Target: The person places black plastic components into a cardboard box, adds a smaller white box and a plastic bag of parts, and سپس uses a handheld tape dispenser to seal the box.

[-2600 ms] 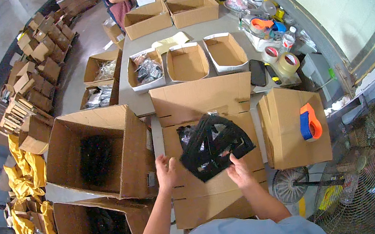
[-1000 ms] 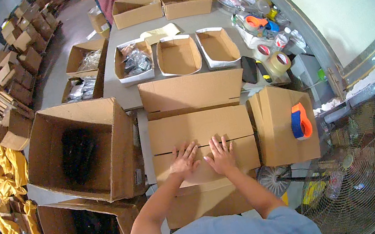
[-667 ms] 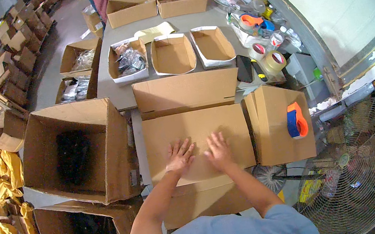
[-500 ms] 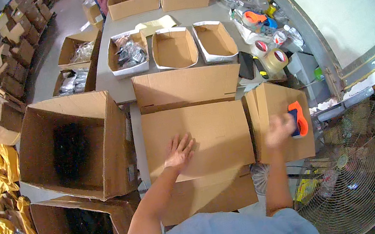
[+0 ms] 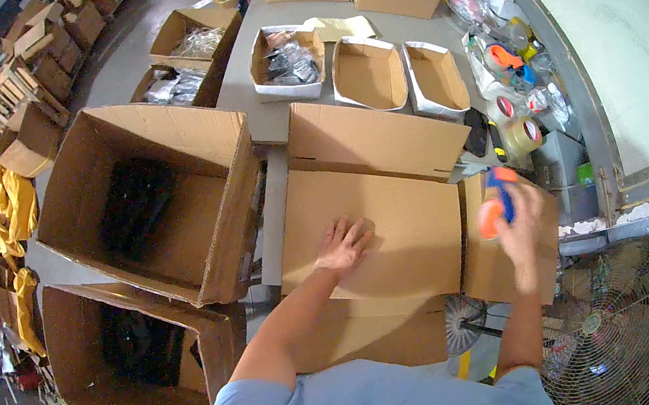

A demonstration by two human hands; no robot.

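Observation:
A cardboard box point(image 5: 396, 216) lies in front of me, its middle panels flat and its far flap point(image 5: 383, 138) standing up. My left hand point(image 5: 343, 248) rests flat on it, fingers spread, holding nothing. Over the smaller carton point(image 5: 549, 271) on the right, my right hand point(image 5: 522, 215) grips an orange and blue tape dispenser point(image 5: 500, 200). The dispenser is raised and slightly blurred; part of it is hidden by the fingers.
Two large open cartons point(image 5: 211, 222) stand at my left, dark things inside. Beyond are three white-rimmed trays point(image 5: 296, 90), one holding bagged items. Tape rolls point(image 5: 523, 136) and clutter line the right edge. A wire-guarded fan point(image 5: 615, 325) stands near right.
My right hand has closed on the tape dispenser and lifted it from the small carton. My left hand stays flat on the box. The whole view has turned and shifted.

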